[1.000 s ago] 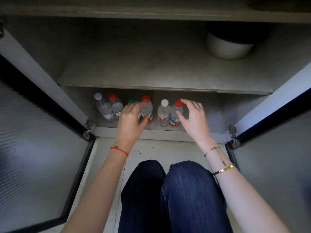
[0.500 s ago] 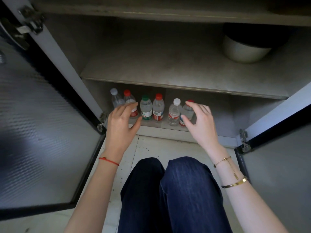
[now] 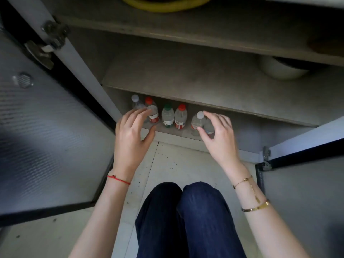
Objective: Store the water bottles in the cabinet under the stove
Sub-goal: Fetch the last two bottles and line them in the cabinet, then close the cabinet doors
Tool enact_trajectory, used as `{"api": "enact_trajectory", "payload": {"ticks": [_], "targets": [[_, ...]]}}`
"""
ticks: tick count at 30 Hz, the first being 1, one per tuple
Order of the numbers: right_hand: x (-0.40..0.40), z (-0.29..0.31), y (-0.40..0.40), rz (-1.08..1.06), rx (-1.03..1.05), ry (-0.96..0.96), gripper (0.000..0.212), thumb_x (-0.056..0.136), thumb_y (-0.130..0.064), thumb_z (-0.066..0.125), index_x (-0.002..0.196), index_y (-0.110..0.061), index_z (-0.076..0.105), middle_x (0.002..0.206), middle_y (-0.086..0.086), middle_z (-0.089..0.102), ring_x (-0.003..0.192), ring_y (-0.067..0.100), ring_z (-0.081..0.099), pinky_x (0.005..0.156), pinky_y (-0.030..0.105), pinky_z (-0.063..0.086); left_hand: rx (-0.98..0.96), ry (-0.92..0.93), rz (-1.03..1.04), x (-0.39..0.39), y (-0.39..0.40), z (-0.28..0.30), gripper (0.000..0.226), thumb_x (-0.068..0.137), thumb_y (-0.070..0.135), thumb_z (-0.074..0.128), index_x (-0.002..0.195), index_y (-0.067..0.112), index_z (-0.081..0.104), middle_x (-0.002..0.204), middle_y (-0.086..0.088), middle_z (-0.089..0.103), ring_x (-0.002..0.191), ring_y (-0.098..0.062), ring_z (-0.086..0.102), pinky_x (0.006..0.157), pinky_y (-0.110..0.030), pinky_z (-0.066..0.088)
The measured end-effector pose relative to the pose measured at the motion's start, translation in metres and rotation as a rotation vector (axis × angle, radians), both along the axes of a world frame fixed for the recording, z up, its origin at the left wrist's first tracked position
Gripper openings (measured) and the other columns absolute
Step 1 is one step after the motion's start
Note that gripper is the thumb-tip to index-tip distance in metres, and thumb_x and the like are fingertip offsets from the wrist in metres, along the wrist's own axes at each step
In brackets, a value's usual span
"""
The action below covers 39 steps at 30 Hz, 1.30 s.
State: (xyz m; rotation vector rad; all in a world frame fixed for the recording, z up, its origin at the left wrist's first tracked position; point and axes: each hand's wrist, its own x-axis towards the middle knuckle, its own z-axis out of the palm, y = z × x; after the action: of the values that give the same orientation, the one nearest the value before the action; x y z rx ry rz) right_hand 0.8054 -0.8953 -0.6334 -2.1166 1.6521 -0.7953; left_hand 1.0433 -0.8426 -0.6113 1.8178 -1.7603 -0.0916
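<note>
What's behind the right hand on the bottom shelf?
A white-capped bottle shows by the right hand's fingers, and part of another bottle between thumb and fingers. Its cap is hidden.

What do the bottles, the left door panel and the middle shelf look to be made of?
Bottles: clear, glossy plastic by the see-through walls, with printed labels. Left door panel: probably ribbed frosted glass in a dark frame, given the fine ridges and soft sheen. Middle shelf: matte grey board, likely laminate with a stone-like mottle.

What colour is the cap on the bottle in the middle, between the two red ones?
Green cap, seen in the head view.
</note>
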Motion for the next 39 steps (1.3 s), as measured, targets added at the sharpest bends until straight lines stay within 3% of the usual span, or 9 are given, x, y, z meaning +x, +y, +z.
{"api": "enact_trajectory", "payload": {"ticks": [6, 16, 22, 24, 28, 39], "targets": [[0.021, 0.107, 0.029, 0.094, 0.074, -0.008, 0.045, 0.091, -0.028, 0.062, 0.133, -0.015, 0.052, 0.128, 0.003, 0.059, 0.125, 0.021, 0.046, 0.107, 0.039, 0.04, 0.018, -0.036, 0.059, 0.007, 0.034, 0.111, 0.038, 0.091, 0.024, 0.064, 0.128, 0.017, 0.058, 0.134, 0.0, 0.059, 0.129, -0.022, 0.049, 0.107, -0.042, 0.039], [0.072, 0.309, 0.078, 0.245, 0.052, 0.014, 0.045, 0.092, -0.029, 0.061, 0.134, -0.015, 0.052, 0.128, 0.001, 0.059, 0.123, 0.016, 0.048, 0.106, 0.028, 0.038, 0.045, -0.054, 0.207, 0.048, 0.117, 0.32, 0.038, 0.09, 0.024, 0.062, 0.127, 0.016, 0.059, 0.133, 0.0, 0.06, 0.126, -0.021, 0.051, 0.108, -0.041, 0.038], [0.104, 0.407, 0.115, 0.33, 0.03, 0.013, 0.044, 0.092, -0.028, 0.061, 0.133, -0.015, 0.052, 0.126, 0.0, 0.059, 0.122, 0.015, 0.048, 0.106, 0.028, 0.039, 0.086, -0.064, 0.33, 0.079, 0.182, 0.408, 0.042, 0.087, 0.02, 0.068, 0.127, 0.017, 0.059, 0.131, 0.001, 0.061, 0.125, -0.022, 0.053, 0.109, -0.038, 0.038], [0.116, 0.426, 0.127, 0.359, 0.033, 0.015, 0.044, 0.092, -0.029, 0.06, 0.133, -0.015, 0.052, 0.127, 0.0, 0.059, 0.123, 0.016, 0.047, 0.107, 0.03, 0.04, 0.097, -0.07, 0.366, 0.087, 0.2, 0.425, 0.043, 0.086, 0.02, 0.069, 0.127, 0.018, 0.059, 0.131, 0.001, 0.061, 0.124, -0.021, 0.052, 0.109, -0.034, 0.034], [0.138, 0.446, 0.143, 0.417, 0.024, 0.031, 0.044, 0.092, -0.03, 0.059, 0.133, -0.014, 0.052, 0.127, 0.001, 0.059, 0.124, 0.016, 0.047, 0.108, 0.027, 0.037, 0.123, -0.084, 0.426, 0.102, 0.226, 0.441, 0.042, 0.088, 0.024, 0.069, 0.127, 0.017, 0.058, 0.13, 0.0, 0.062, 0.124, -0.022, 0.053, 0.108, -0.039, 0.038], [0.215, 0.436, 0.152, 0.622, 0.006, 0.043, 0.047, 0.09, -0.024, 0.063, 0.133, -0.01, 0.052, 0.129, 0.004, 0.059, 0.12, 0.021, 0.049, 0.106, 0.034, 0.041, 0.134, -0.039, 0.617, 0.143, 0.258, 0.432, 0.038, 0.085, 0.016, 0.065, 0.124, 0.016, 0.061, 0.125, 0.001, 0.064, 0.119, -0.02, 0.055, 0.104, -0.037, 0.04]]}}
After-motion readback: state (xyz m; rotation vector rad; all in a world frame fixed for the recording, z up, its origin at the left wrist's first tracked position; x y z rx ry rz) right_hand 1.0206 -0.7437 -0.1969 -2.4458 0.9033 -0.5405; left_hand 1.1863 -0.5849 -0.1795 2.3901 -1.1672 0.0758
